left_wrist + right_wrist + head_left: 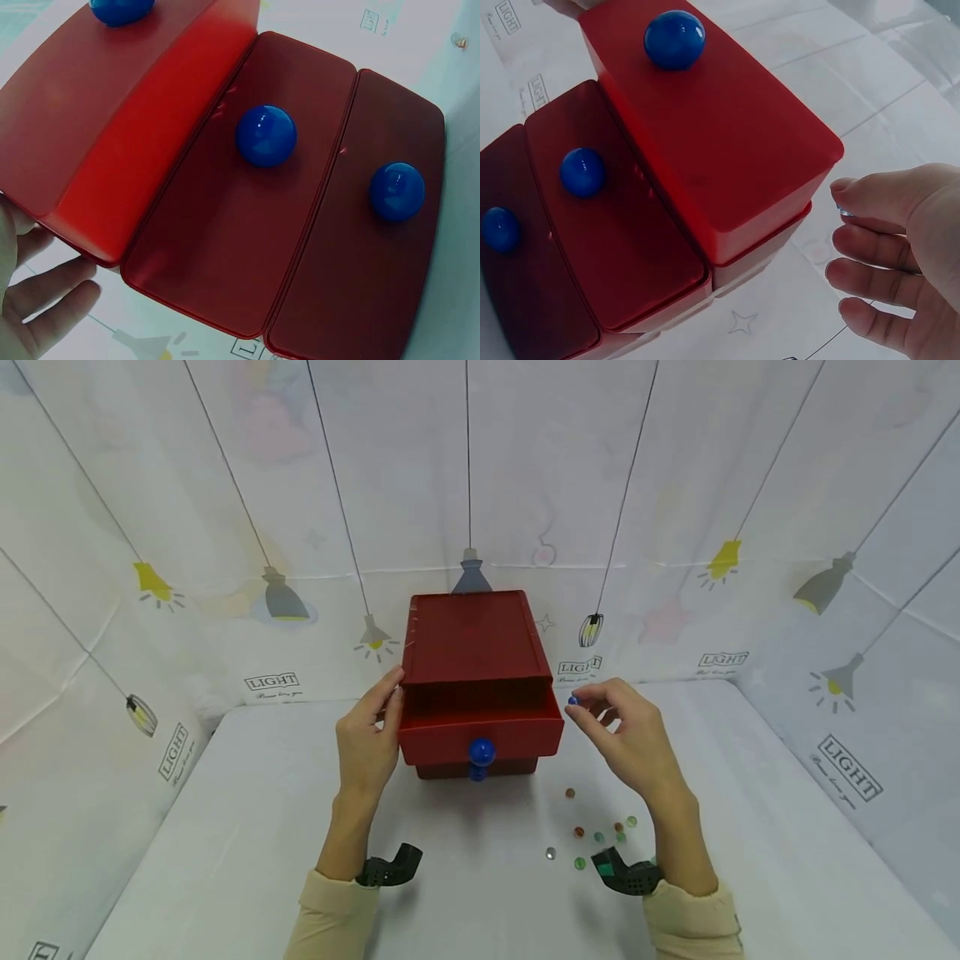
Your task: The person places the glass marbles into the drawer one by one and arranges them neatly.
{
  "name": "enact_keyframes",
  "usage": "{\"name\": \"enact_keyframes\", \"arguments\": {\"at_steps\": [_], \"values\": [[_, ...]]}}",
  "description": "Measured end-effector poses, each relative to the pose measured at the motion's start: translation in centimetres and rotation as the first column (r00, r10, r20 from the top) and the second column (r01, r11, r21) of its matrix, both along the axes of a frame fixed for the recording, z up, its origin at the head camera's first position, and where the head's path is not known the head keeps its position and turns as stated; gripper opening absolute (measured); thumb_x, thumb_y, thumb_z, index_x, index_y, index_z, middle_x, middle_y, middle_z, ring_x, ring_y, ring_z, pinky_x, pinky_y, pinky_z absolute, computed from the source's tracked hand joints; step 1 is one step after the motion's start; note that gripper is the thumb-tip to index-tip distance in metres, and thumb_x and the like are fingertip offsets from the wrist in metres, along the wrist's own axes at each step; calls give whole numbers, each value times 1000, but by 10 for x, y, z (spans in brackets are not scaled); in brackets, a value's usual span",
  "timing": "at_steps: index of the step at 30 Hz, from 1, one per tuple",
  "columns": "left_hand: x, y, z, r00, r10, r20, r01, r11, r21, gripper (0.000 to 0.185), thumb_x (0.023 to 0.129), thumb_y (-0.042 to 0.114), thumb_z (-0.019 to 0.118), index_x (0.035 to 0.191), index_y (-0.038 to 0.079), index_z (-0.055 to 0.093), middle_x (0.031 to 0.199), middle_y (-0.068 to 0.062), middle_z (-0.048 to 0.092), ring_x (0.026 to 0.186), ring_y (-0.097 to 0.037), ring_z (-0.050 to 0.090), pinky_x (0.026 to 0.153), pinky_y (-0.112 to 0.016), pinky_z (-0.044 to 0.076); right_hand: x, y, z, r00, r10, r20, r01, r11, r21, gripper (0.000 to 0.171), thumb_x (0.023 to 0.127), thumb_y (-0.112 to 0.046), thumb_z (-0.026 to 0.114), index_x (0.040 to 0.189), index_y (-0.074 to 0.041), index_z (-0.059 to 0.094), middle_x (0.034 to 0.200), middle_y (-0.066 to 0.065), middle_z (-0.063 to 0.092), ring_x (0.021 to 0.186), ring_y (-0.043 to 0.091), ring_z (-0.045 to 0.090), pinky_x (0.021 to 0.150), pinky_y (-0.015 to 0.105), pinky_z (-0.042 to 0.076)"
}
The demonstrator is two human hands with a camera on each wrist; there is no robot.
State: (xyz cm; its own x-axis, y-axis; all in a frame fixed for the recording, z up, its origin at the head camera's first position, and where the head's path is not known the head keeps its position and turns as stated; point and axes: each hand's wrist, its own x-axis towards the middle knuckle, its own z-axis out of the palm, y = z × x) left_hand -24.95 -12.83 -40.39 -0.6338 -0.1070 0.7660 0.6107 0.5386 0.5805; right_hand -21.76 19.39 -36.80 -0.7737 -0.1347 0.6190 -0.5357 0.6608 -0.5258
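White sheeting printed with hanging lamps and the word LIGHT drapes the walls and covers the tabletop (247, 827) where the person works. Straight ahead of both hands stands a small red plastic chest of drawers (474, 639), its top drawer (480, 727) pulled out toward the person and showing a round blue knob (482, 752) on its front; the wrist views show two more drawer fronts below it, each with its own blue knob. The left hand (367, 739) rests flat against the left side of the chest at the level of the pulled-out drawer, fingers straight and together, gripping nothing. The right hand (626, 731) hovers just off the drawer's right front corner, with thumb and forefinger pinched together on a small blue glass marble (573, 700); the other fingers curl loosely beneath, apart from one another, as the right wrist view shows. Below and a little inward of that hand, nearer the person, a loose scatter of small glass marbles (596, 835) in green, red-brown and clear lies on the white cloth. Cream sleeves (330, 914) cover both forearms, and a dark camera mount sits at each wrist.
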Motion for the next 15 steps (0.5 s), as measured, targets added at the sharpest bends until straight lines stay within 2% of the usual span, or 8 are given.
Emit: {"name": "enact_keyframes", "arguments": {"at_steps": [15], "values": [[-1, -1, -1, 1000, 1, 6, -1, 1000, 8, 32, 101, 12, 59, 132, 10, 66, 131, -5, 69, 111, -19, 71, 82, -13, 57, 2, -12, 3, 998, 20, -67, -21, 1000, -4, 24, 89, -9, 75, 113, -8, 69, 102, 2, 70, 87, 7, 59, 73, 13, 52]]}}
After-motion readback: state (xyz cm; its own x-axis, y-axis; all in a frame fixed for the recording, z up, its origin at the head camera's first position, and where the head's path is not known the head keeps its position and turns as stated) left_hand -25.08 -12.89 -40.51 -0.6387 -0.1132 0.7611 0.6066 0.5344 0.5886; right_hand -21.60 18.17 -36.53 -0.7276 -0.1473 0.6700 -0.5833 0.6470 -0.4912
